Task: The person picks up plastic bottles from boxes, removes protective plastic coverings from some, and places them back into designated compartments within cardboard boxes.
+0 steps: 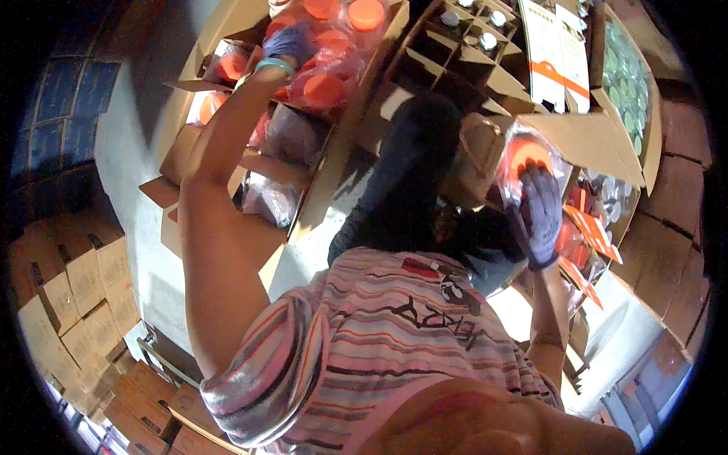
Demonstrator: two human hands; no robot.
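Observation:
My left hand (288, 43), in a purple-blue glove, reaches into an open carton (331, 155) at the upper left. It is among orange-lidded jars (324, 89) in clear plastic wrap; its fingers are blurred and partly hidden, so its grip does not show. On the right, my gloved right hand (541, 212) grips a plastic-wrapped jar with an orange lid (528, 152), fingers laid over the lid. That jar is beside a raised carton flap (580, 144). Below the hand, an open box holds more wrapped orange items and orange-and-white cards (594, 233).
A divided carton (432, 57) with several white-capped bottles (487, 42) stands ahead. White-and-orange printed sheets (557, 57) lie beside it. At the far right is a carton of green-topped items (623, 83). Stacked cartons (83, 280) line the left; brown boxes (667, 250) line the right.

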